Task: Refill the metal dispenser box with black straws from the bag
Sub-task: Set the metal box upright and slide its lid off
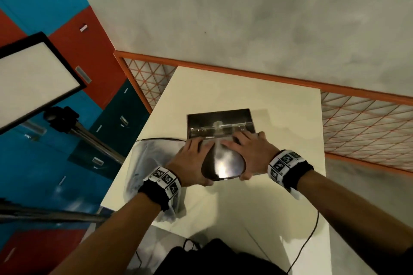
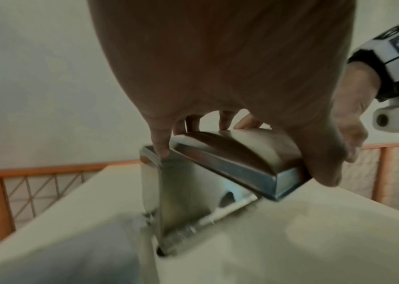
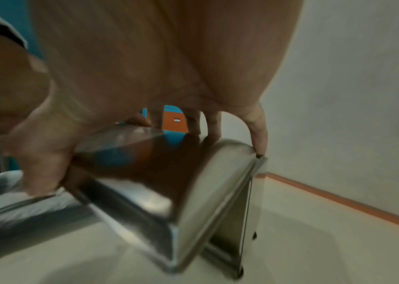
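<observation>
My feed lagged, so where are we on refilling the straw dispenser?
Early or late, I cannot tell which: both the left hand and right hand grip the curved metal lid, tilted against the open dispenser box. The plastic bag lies beside it. No straws are clearly visible in the box, so loading may remain.

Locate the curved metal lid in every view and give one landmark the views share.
Head: lid low centre, between left hand and right hand.
Left wrist: lid centre right, under the palm.
Right wrist: lid centre, tilted.
Shared landmark: white table.
</observation>
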The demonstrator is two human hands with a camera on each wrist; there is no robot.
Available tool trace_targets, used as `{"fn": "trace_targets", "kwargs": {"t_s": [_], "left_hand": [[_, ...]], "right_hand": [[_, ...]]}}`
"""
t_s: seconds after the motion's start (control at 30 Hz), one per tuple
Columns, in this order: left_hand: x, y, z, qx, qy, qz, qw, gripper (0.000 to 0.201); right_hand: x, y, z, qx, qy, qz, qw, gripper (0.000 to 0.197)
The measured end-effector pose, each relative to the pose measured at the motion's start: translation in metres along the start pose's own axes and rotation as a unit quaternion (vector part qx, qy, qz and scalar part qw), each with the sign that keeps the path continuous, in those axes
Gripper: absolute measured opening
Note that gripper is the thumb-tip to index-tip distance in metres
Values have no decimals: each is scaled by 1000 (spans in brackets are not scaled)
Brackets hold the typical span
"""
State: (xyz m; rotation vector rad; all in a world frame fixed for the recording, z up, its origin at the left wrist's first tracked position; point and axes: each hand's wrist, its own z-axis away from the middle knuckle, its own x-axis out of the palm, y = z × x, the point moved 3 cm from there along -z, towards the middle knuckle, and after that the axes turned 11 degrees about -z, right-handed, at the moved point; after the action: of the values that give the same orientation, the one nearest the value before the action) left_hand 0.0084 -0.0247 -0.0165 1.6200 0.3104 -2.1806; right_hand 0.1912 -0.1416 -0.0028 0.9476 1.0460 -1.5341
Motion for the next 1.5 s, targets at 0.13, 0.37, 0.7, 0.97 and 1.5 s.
{"fn": "trace_targets", "kwargs": {"t_s": [0.13, 0.37, 0.7, 0.97, 1.5], "left_hand": [[33, 24, 12, 17, -29, 19, 999, 122], [111, 72, 26, 29, -96, 30, 994, 126], [152, 104, 32, 52, -149, -17, 987, 131], [160, 118, 37, 51, -111, -53, 991, 128], [168, 125, 36, 27, -126, -67, 989, 128]], "right_hand": [[29, 3, 24, -4, -45, -6, 999, 122], [104, 5, 69, 24, -128, -34, 991, 126], [156, 15, 96, 40, -191, -21, 981, 126], [166, 17, 103, 33, -176, -1, 984, 125], [182, 15, 104, 46, -161, 4, 986, 125]]}}
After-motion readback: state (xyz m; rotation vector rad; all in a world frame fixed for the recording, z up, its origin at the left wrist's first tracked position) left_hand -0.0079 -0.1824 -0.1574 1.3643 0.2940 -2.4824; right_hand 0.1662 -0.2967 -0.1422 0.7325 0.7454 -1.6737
